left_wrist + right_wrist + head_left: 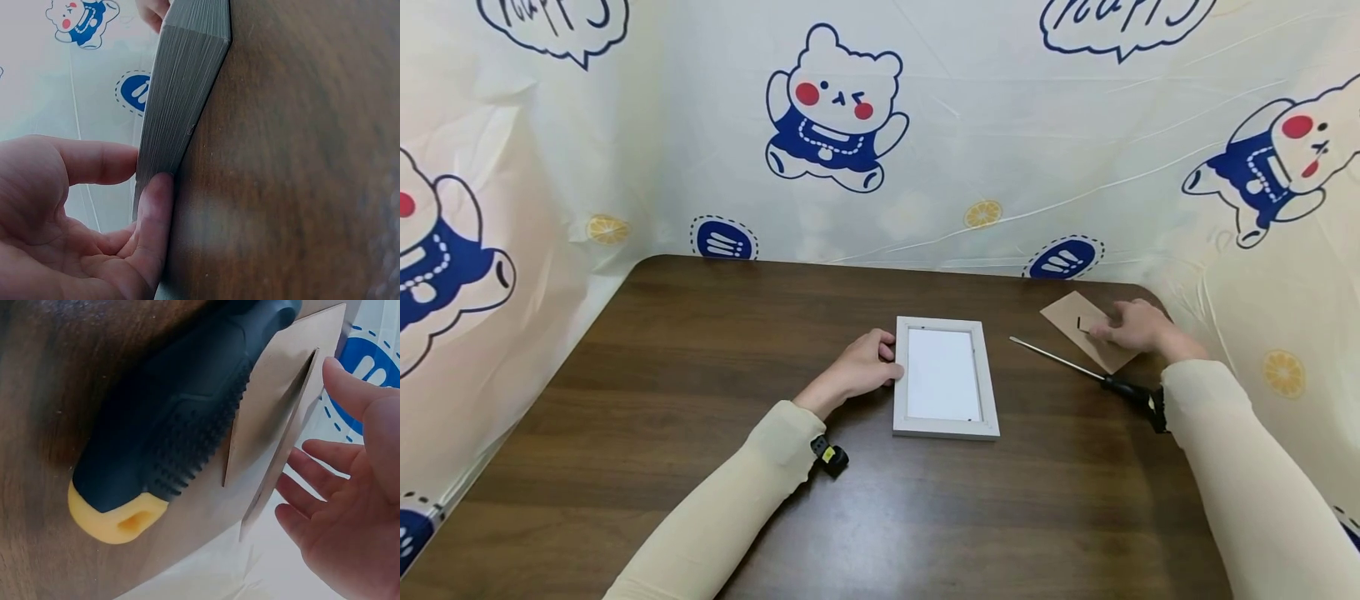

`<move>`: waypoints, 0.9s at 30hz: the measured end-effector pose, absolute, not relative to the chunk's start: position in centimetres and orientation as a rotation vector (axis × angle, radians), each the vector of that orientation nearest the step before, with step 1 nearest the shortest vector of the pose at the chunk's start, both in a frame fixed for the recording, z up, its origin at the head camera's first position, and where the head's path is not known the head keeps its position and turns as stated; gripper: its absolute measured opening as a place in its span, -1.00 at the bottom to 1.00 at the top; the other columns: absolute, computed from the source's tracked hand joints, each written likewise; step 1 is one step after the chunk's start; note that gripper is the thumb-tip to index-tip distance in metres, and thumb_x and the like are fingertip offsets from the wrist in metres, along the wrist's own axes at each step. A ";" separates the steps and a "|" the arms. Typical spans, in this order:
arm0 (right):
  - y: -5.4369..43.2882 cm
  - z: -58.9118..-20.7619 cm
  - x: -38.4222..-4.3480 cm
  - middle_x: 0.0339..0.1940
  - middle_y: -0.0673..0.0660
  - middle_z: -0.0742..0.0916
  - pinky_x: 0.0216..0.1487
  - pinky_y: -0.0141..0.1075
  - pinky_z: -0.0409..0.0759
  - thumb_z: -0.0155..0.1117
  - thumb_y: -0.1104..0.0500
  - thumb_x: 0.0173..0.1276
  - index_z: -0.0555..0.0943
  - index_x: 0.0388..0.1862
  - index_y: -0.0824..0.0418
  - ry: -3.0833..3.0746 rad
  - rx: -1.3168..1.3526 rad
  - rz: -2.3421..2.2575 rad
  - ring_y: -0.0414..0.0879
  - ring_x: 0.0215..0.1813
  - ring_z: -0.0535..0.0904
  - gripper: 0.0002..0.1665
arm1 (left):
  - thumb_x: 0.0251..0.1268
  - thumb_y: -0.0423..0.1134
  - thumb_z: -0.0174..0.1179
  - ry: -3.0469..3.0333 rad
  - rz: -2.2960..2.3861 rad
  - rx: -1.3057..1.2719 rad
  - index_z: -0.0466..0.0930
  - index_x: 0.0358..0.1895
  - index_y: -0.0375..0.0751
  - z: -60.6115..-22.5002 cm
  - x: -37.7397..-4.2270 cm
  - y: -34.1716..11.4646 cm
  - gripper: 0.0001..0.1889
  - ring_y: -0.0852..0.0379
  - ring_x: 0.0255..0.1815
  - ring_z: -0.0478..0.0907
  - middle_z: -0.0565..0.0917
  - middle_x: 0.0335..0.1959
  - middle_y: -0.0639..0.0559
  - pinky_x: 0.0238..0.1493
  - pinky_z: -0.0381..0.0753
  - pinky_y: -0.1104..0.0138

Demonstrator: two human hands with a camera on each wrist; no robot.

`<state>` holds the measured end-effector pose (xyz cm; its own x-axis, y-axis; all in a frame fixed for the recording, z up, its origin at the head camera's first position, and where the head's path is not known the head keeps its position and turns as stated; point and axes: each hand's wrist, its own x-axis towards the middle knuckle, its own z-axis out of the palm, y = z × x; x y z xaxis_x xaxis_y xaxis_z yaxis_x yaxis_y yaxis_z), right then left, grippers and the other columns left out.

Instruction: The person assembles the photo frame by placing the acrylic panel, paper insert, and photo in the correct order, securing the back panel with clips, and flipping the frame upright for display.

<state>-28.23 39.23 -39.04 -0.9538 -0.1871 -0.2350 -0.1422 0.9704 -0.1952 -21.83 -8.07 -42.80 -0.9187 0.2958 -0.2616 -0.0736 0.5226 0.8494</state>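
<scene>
A white picture frame [991,383] lies on the table with a white panel [942,375] inside it. My left hand [867,364] pinches its left edge; in the left wrist view one finger meets the upper edge and another digit lies along the grooved side [181,94]. At the right, my right hand [1135,327] is over a thin brown backing board [1075,308], its thumb and fingers spread apart. In the right wrist view those fingertips [284,481] are beside a raised brown strip [284,450]; whether they touch it I cannot tell.
A screwdriver [1067,362] with a black and yellow handle [162,412] lies between the frame and my right sleeve. Its metal tip points left towards the frame. A printed curtain [940,167] hangs behind and beside the brown table [737,350].
</scene>
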 end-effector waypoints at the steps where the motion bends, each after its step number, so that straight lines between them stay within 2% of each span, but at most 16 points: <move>1: 39.2 -39.0 -28.3 0.36 0.83 0.34 0.44 0.40 0.29 0.22 -0.16 0.60 0.21 0.40 0.85 2.856 -0.244 -0.251 0.70 0.43 0.23 0.06 | 0.38 -0.28 0.31 2.391 1.362 0.183 0.34 0.51 -0.32 -42.8 -21.8 -8.1 -0.34 0.06 -0.19 0.73 0.56 0.15 -0.17 0.13 0.64 0.15; 9: 39.3 -39.5 -28.8 0.34 0.82 0.37 0.42 0.38 0.33 0.23 -0.10 0.61 0.23 0.42 0.81 2.815 -0.241 -0.216 0.68 0.40 0.28 -0.02 | 0.38 -0.27 0.31 2.389 1.369 0.184 0.35 0.50 -0.32 -42.9 -21.8 -8.2 -0.34 0.06 -0.19 0.74 0.56 0.15 -0.17 0.13 0.65 0.16; 16: 39.3 -39.6 -29.0 0.16 0.73 0.55 0.29 0.32 0.46 0.26 0.02 0.57 0.45 0.26 0.73 2.815 -0.243 -0.134 0.54 0.23 0.46 -0.26 | 0.37 -0.27 0.31 2.386 1.364 0.184 0.34 0.50 -0.32 -43.0 -22.0 -8.3 -0.34 0.06 -0.19 0.74 0.56 0.16 -0.17 0.11 0.65 0.19; 22: 38.8 -39.1 -28.9 0.14 0.69 0.61 0.27 0.29 0.50 0.28 0.02 0.55 0.51 0.21 0.72 2.802 -0.219 -0.105 0.54 0.20 0.54 -0.29 | 0.37 -0.28 0.31 2.390 1.371 0.186 0.35 0.49 -0.34 -43.0 -21.9 -8.3 -0.34 0.05 -0.19 0.74 0.57 0.15 -0.19 0.13 0.65 0.17; 25: 38.6 -38.5 -28.7 -0.06 0.57 0.69 0.11 0.17 0.58 0.30 0.01 0.53 0.63 0.05 0.63 2.788 -0.185 -0.147 0.40 0.00 0.59 -0.40 | 0.36 -0.29 0.31 2.392 1.376 0.191 0.35 0.49 -0.35 -43.0 -21.9 -8.2 -0.34 0.05 -0.20 0.74 0.57 0.14 -0.19 0.13 0.65 0.17; 27: 38.6 -38.3 -28.5 -0.22 0.42 0.69 -0.06 0.03 0.58 0.34 -0.01 0.51 0.68 -0.10 0.54 2.773 -0.149 -0.213 0.26 -0.14 0.55 -0.47 | 0.36 -0.29 0.31 2.392 1.378 0.195 0.35 0.49 -0.35 -43.0 -21.9 -8.2 -0.34 0.06 -0.20 0.74 0.57 0.14 -0.19 0.13 0.66 0.17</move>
<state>-28.49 38.64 -38.30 -0.9315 -0.1299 -0.3399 -0.0763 0.9831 -0.1665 -21.86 -8.23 -42.99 -0.9211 0.2997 -0.2486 -0.0647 0.5118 0.8567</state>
